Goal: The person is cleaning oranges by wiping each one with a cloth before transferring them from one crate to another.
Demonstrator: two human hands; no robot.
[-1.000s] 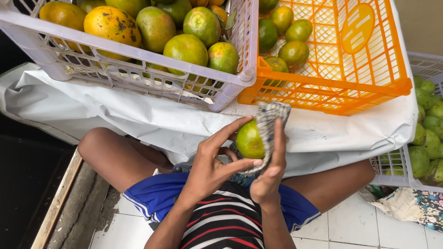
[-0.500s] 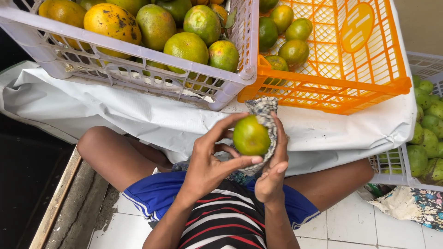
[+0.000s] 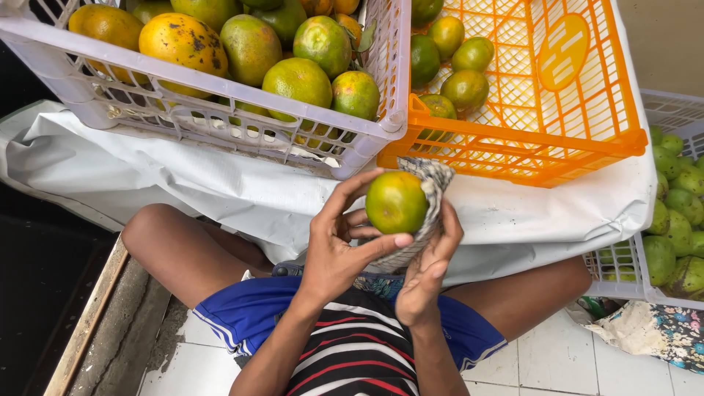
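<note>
Since 0.5 s ago the orange (image 3: 396,202) went up a bit and now sits higher in front of the white sheet (image 3: 183,183), and the cloth (image 3: 433,192) covers less of it than 1 s ago, when it was folded over the right side of the fruit. The left hand (image 3: 339,246) holds the orange w/ index finger on top-left and thumb under it, so the fruit is pinched between them; grip is narrow, closed around the fruit. The right hand (image 3: 429,268) is behind and below the cloth, fingers pressing it to the right and back side of the orange; this hand is closed on the cloth, thumb not clearly visible. The orange is green w/ orange-yellow patch, above the person's lap, just in front of the edge where the white crate (image 3: 220,125) and the orange crate (image 3: 513,139) meet. The white crate at left is full of big green-yellow oranges; the orange crate at right has only a few smaller fruits at its left part, the rest of its floor is bare. Both crates stand on the sheet. At far right another white crate (image 3: 623,279) holds green fruits, lower, near the tiled floor (image 3: 557,359). The person sits w/ knees apart, blue shorts and striped shirt.
</note>
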